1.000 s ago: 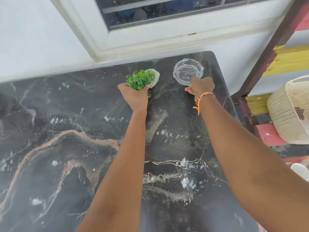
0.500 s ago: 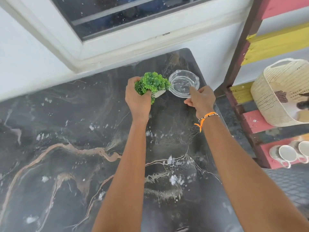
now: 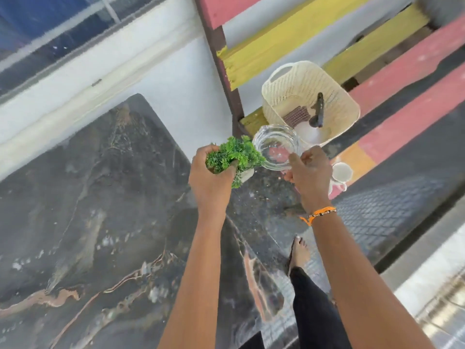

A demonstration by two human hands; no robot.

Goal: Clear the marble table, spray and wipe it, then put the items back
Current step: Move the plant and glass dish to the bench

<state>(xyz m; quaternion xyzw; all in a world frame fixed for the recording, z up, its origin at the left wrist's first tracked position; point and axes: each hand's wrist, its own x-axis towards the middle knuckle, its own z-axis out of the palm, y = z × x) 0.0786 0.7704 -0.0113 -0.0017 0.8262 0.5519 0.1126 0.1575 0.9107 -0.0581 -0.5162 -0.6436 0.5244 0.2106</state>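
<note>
The dark marble table (image 3: pixel 100 210) fills the left and lower part of the view, dusty and streaked. My left hand (image 3: pixel 210 180) grips a small green artificial plant (image 3: pixel 234 154) in a white pot, lifted past the table's right edge. My right hand (image 3: pixel 310 172) pinches the rim of a clear glass ashtray (image 3: pixel 275 147), held in the air beside the plant. Both items hang off the table, in front of the shelf.
A red and yellow wooden shelf (image 3: pixel 402 79) stands right of the table. On it sit a cream plastic basket (image 3: pixel 309 96) with items inside and white cups (image 3: pixel 341 172). My foot (image 3: pixel 299 253) is on the tiled floor. A window sits above the wall.
Both hands have lifted the plant and the ashtray off the table and carried them right, toward the shelf. The view has swung right.
</note>
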